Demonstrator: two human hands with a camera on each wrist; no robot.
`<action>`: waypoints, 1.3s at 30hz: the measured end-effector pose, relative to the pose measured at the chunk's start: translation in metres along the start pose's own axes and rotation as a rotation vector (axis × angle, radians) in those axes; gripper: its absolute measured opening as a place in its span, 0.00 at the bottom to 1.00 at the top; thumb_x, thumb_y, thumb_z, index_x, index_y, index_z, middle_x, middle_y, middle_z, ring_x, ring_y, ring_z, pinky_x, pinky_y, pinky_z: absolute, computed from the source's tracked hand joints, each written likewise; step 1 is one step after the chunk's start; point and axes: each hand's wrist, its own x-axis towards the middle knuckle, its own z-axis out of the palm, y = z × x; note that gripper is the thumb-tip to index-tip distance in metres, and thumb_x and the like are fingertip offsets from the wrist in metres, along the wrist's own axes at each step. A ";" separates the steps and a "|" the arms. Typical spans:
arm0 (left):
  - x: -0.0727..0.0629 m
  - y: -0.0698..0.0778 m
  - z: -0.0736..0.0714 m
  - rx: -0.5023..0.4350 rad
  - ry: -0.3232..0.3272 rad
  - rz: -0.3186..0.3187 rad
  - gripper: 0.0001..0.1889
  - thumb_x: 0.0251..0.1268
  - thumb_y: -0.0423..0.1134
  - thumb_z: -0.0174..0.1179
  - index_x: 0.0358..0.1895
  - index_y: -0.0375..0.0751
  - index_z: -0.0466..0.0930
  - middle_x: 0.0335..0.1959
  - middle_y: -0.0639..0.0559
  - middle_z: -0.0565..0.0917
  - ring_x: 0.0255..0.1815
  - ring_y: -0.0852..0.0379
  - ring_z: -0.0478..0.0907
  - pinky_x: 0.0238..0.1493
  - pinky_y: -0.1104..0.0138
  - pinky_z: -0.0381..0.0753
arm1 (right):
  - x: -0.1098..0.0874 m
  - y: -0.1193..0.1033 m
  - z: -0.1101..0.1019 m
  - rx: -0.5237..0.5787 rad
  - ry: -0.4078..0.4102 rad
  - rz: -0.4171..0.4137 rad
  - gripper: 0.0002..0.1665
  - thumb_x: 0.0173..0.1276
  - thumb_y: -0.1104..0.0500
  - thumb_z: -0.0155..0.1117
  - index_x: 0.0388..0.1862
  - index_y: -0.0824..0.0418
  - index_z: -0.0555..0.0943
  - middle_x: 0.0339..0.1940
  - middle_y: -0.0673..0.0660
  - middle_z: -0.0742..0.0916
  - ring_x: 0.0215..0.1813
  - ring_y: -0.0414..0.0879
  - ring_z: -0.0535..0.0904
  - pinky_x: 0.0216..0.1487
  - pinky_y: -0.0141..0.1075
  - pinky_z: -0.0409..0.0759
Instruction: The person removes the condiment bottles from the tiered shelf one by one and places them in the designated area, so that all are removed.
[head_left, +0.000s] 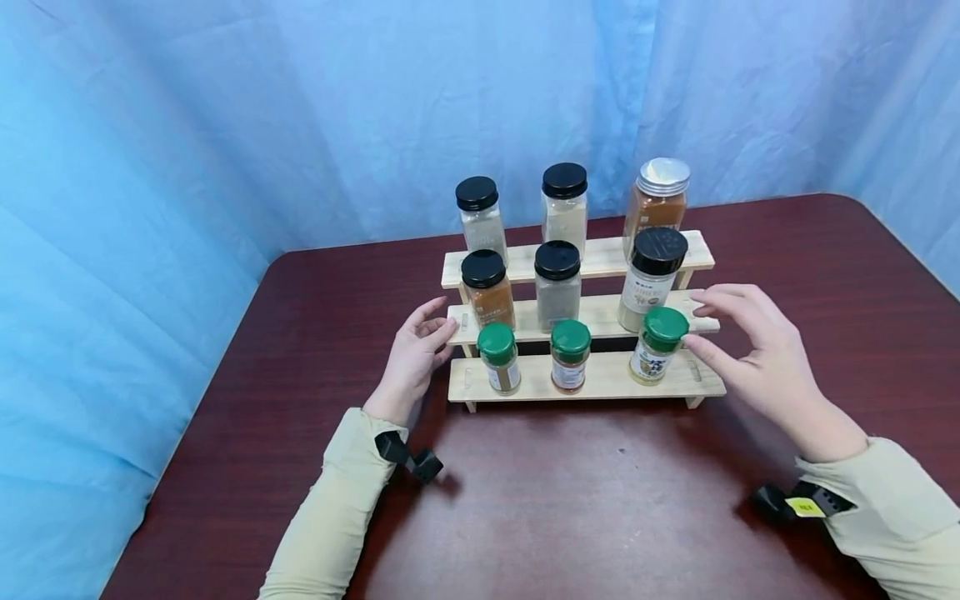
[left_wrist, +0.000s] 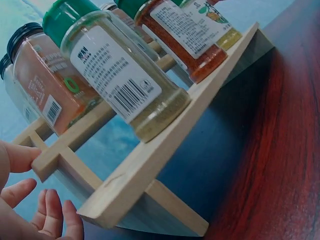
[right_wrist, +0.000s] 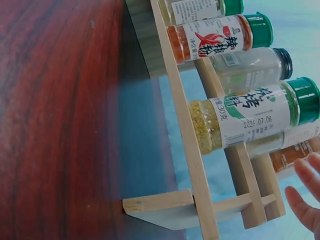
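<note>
Rack (head_left: 607, 382): on bench (head_left: 562, 500), stepped, likely for visibility | Left hand (head_left: 409, 362): grip loose, one digit touching rack's left end, apparently steadying it | Right hand (head_left: 772, 367): grip wide, beside green-lidded jar (head_left: 656, 350) at rack's front right

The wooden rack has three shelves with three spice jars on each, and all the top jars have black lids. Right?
Not quite: in the head view, the right-hand spice jar on the top shelf has a silver lid. The left jar and middle jar there do have black lids. The rest is right.
</note>
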 end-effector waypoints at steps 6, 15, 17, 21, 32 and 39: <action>0.002 -0.003 0.003 0.003 -0.038 0.009 0.23 0.69 0.31 0.53 0.67 0.42 0.67 0.33 0.58 0.73 0.34 0.64 0.74 0.37 0.69 0.76 | -0.002 -0.001 0.005 0.071 0.003 -0.063 0.40 0.59 0.35 0.61 0.48 0.72 0.80 0.52 0.42 0.78 0.49 0.27 0.74 0.50 0.17 0.70; 0.004 -0.006 0.002 -0.118 -0.095 -0.033 0.24 0.71 0.31 0.50 0.69 0.40 0.63 0.34 0.58 0.75 0.29 0.68 0.75 0.33 0.74 0.73 | -0.004 0.001 0.014 0.091 -0.042 -0.049 0.29 0.55 0.52 0.73 0.47 0.72 0.79 0.48 0.55 0.79 0.49 0.30 0.73 0.43 0.15 0.71; 0.004 -0.007 0.001 -0.151 -0.110 -0.048 0.24 0.71 0.31 0.49 0.69 0.40 0.61 0.35 0.57 0.75 0.29 0.68 0.75 0.33 0.74 0.72 | -0.005 0.001 0.016 0.079 -0.049 -0.035 0.28 0.47 0.65 0.78 0.48 0.71 0.78 0.47 0.55 0.79 0.48 0.30 0.72 0.43 0.15 0.71; 0.004 -0.009 -0.002 -0.200 -0.121 -0.084 0.25 0.71 0.31 0.49 0.70 0.40 0.60 0.36 0.57 0.76 0.30 0.67 0.75 0.33 0.73 0.71 | -0.008 0.002 0.021 0.063 -0.058 -0.013 0.37 0.33 0.79 0.78 0.48 0.72 0.76 0.45 0.58 0.79 0.47 0.29 0.73 0.43 0.15 0.72; 0.005 -0.010 -0.003 -0.239 -0.137 -0.101 0.24 0.71 0.30 0.48 0.69 0.40 0.59 0.36 0.58 0.77 0.28 0.68 0.73 0.31 0.74 0.69 | -0.008 -0.001 0.025 0.117 -0.047 0.019 0.40 0.29 0.87 0.72 0.48 0.74 0.75 0.47 0.46 0.79 0.44 0.26 0.76 0.42 0.15 0.74; 0.005 -0.010 -0.007 -0.243 -0.131 -0.103 0.25 0.72 0.30 0.47 0.70 0.40 0.58 0.35 0.58 0.78 0.27 0.68 0.73 0.30 0.75 0.68 | -0.007 -0.002 0.028 0.131 -0.054 0.016 0.40 0.29 0.86 0.72 0.49 0.74 0.75 0.46 0.47 0.80 0.44 0.26 0.76 0.42 0.15 0.74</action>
